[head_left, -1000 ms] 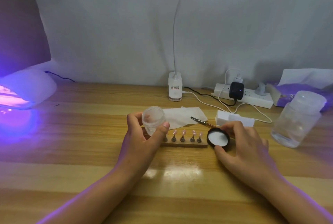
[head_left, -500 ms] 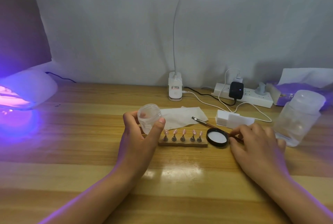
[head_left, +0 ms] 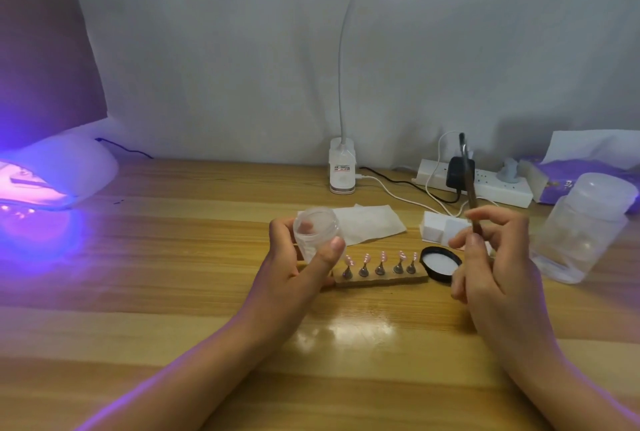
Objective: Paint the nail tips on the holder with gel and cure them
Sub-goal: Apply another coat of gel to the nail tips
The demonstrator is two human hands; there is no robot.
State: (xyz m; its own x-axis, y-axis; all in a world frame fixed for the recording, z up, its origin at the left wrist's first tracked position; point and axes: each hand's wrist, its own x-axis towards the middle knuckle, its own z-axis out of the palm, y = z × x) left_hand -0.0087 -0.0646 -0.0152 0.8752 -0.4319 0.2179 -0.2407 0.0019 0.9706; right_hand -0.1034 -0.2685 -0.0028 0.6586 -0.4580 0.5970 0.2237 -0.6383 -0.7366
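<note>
The right hand has picked up the brush, pinching it upright right of the holder, while the left hand grips the open jar at the holder's left end, so dipping likely follows.

The left hand grips an open clear jar above the nail-tip holder (five pink tips upright), while the right hand pinches a brush pointing up.
</note>
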